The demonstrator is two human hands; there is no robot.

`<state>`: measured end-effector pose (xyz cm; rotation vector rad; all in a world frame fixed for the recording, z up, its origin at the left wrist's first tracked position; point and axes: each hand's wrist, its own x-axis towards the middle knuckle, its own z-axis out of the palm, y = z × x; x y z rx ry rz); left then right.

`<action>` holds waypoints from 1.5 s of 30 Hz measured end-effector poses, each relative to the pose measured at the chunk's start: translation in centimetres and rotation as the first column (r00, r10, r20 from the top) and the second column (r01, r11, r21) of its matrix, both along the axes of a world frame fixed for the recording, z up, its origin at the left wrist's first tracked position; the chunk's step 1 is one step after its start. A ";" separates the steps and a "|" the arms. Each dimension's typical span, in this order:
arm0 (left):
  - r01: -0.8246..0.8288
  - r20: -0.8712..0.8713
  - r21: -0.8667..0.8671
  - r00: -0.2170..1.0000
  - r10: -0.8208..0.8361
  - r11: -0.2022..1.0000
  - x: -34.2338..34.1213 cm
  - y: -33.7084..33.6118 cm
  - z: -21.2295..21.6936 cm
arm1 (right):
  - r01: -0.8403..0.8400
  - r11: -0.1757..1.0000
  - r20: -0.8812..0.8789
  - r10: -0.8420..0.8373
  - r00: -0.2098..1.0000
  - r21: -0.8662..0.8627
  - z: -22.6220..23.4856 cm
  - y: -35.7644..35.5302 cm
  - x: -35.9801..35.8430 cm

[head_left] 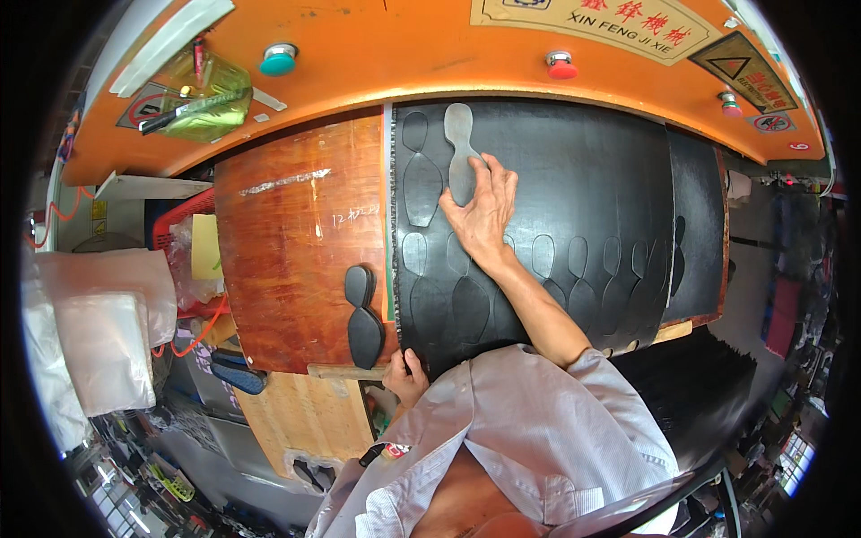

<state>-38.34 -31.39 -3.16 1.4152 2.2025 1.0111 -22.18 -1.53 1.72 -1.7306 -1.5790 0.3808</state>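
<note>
A black rubber-like sheet (574, 170) covers the right part of the work board, marked with rows of sole-shaped cut outlines. My right hand (485, 211) reaches over it, thumb and fingers closed around the wider end of a grey sole-shaped cutting die (459, 134). That die lies flat near the far left part of the sheet, beside one cut outline (421, 179). At the sheet's near left corner is my left hand (408, 378), its fingers curled at the edge. Left of this corner, a small stack of black sole pieces (364, 323) rests on bare wood.
Along the far side runs an orange machine beam (404, 54) with a green button (278, 59) and a red button (561, 65). A yellow-green container (211, 103) holding tools hangs there. At left stand a red basket (170, 220) and clear plastic bags (108, 345).
</note>
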 end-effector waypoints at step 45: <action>-0.053 -0.022 0.054 0.998 0.055 0.997 2.0 30.5 2.9 | 0.417 0.891 0.098 -0.438 0.894 0.180 -4.6 -1.4 41.2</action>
